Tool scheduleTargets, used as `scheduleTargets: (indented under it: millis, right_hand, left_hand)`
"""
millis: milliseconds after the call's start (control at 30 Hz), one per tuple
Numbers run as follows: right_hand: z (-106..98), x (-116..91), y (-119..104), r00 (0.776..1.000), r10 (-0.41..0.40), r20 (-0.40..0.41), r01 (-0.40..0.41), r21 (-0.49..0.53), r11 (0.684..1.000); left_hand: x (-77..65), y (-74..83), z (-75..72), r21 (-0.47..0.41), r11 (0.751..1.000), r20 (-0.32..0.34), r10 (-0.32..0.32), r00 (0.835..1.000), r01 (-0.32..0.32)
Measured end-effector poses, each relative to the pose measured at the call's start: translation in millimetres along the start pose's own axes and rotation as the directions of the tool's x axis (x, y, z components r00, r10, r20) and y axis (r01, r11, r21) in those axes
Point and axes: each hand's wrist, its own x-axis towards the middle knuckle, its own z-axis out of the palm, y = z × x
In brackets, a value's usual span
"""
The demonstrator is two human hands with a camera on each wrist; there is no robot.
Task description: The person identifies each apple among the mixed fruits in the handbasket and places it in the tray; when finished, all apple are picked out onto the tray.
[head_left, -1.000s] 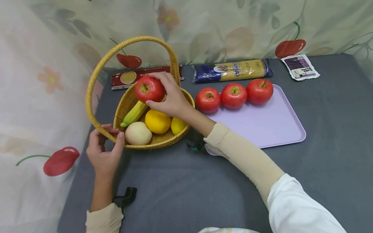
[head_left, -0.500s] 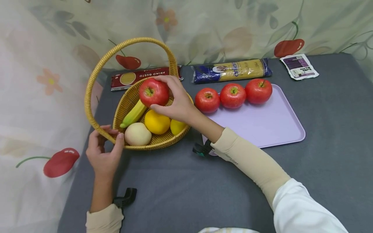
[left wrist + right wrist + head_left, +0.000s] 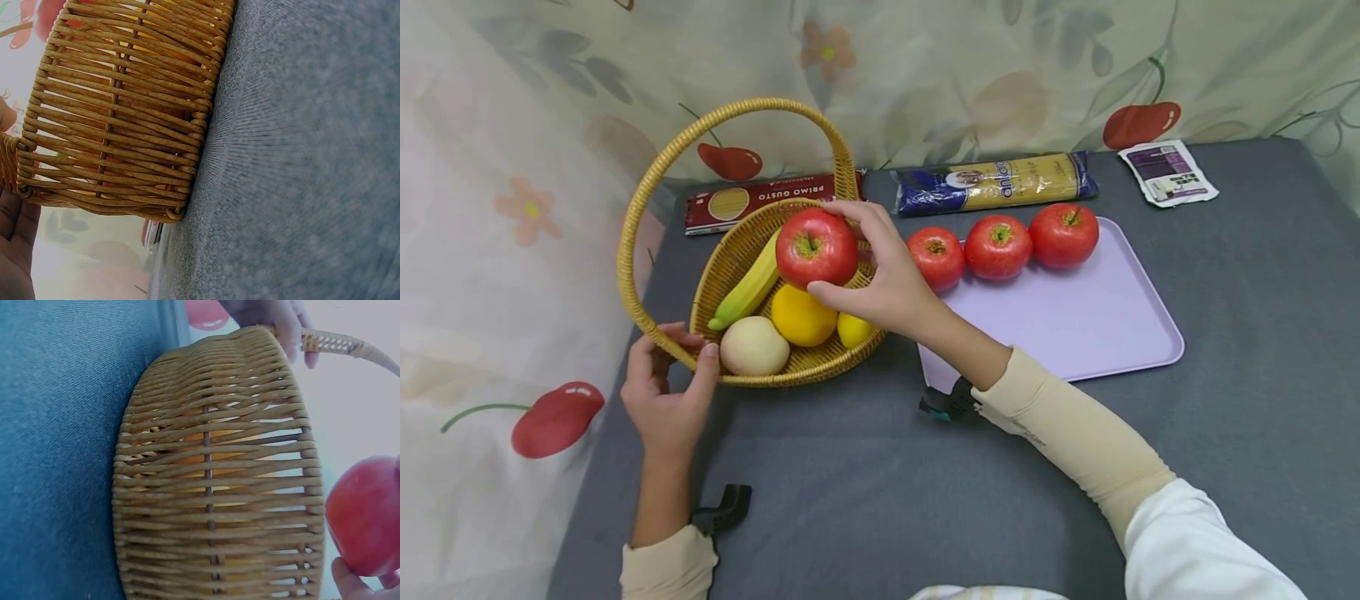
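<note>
My right hand (image 3: 887, 275) grips a red apple (image 3: 817, 248) between thumb and fingers, over the right part of a wicker basket (image 3: 790, 377). In the right wrist view the apple (image 3: 367, 515) shows beyond the basket's rim. My left hand (image 3: 670, 383) pinches the base of the basket's handle (image 3: 643, 183) at the left rim. Inside the basket lie a green-yellow banana (image 3: 748, 287), a pale round fruit (image 3: 755, 345), an orange-yellow round fruit (image 3: 805, 315) and a yellow fruit (image 3: 854, 330), partly hidden by the right hand.
Right of the basket lies a lilac tray (image 3: 1075, 333), with three red apples (image 3: 998, 247) along its back left edge. Behind stand a dark red packet (image 3: 752, 200), a blue and yellow pasta packet (image 3: 996, 183) and a white and purple sachet (image 3: 1168, 173), before a patterned curtain (image 3: 925, 83).
My right hand has moved right and slightly toward me with the apple, from the basket's back middle to its right part. The left hand has stayed at the handle.
</note>
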Motion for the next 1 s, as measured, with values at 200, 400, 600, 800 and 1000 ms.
scheduleTargets:
  millis: [200, 400, 600, 800, 1000]
  right_hand:
    - [-10, -9, -6, 1.0, 0.016, 0.008, -0.016, 0.025, 1.0]
    - [-20, -15, -8, 0.999, 0.045, 0.008, -0.045, 0.028, 0.999]
    - [-28, -20, -7, 0.999, 0.038, -0.005, -0.038, 0.012, 0.999]
    - [-37, -26, -6, 0.997, 0.063, -0.033, -0.063, -0.01, 0.998]
    - [-49, -35, -7, 0.993, 0.105, -0.06, -0.107, -0.046, 0.993]
  left_hand:
    - [0.6, -0.4, 0.3, 0.003, 1.0, -0.002, 0.005, 1.0, -0.005]
    - [0.2, 0.0, 0.4, -0.002, 1.0, 0.0, 0.006, 1.0, -0.006]
    - [-0.1, 0.7, -0.2, 0.008, 1.0, 0.005, 0.005, 1.0, -0.005]
    - [-0.1, 0.9, -0.6, 0.008, 1.0, 0.012, -0.009, 1.0, 0.008]
    - [0.1, 0.5, -0.5, 0.015, 1.0, 0.012, -0.006, 1.0, 0.006]
